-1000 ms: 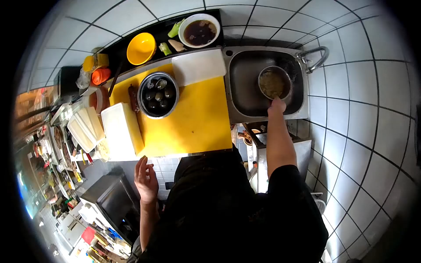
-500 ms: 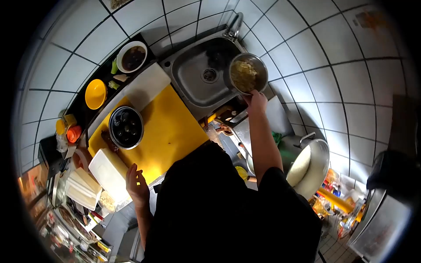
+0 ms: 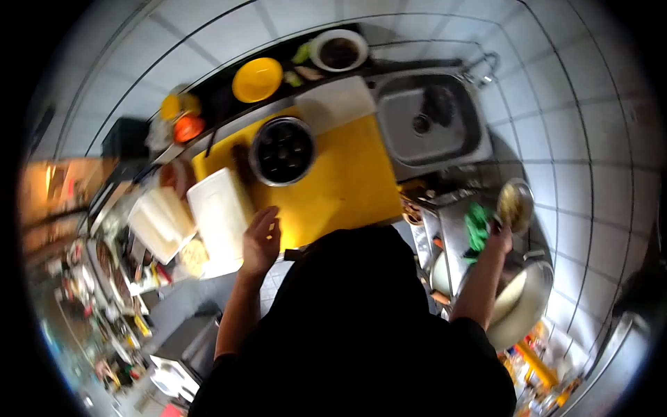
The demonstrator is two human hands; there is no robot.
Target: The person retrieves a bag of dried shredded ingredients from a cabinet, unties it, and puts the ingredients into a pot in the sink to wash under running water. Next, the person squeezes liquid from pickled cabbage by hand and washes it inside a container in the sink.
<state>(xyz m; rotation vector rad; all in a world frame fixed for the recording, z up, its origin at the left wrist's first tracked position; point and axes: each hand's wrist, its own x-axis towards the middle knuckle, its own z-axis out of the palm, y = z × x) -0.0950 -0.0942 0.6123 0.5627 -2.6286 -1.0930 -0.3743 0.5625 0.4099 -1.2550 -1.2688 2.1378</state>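
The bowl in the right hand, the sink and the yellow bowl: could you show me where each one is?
Held bowl (image 3: 526, 208): head view, on its inner wall.
Sink (image 3: 401, 141): head view, on the bare floor of its basin.
Yellow bowl (image 3: 258, 80): head view, on its inside.

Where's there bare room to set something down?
Free: the right part of the yellow cutting board, bordered by the steel bowl, the white slab and the sink; the sink's floor looks bare left of its drain. Crowded: the back ledge, with its yellow bowl and white bowl, and the board's left end, beside the white container.
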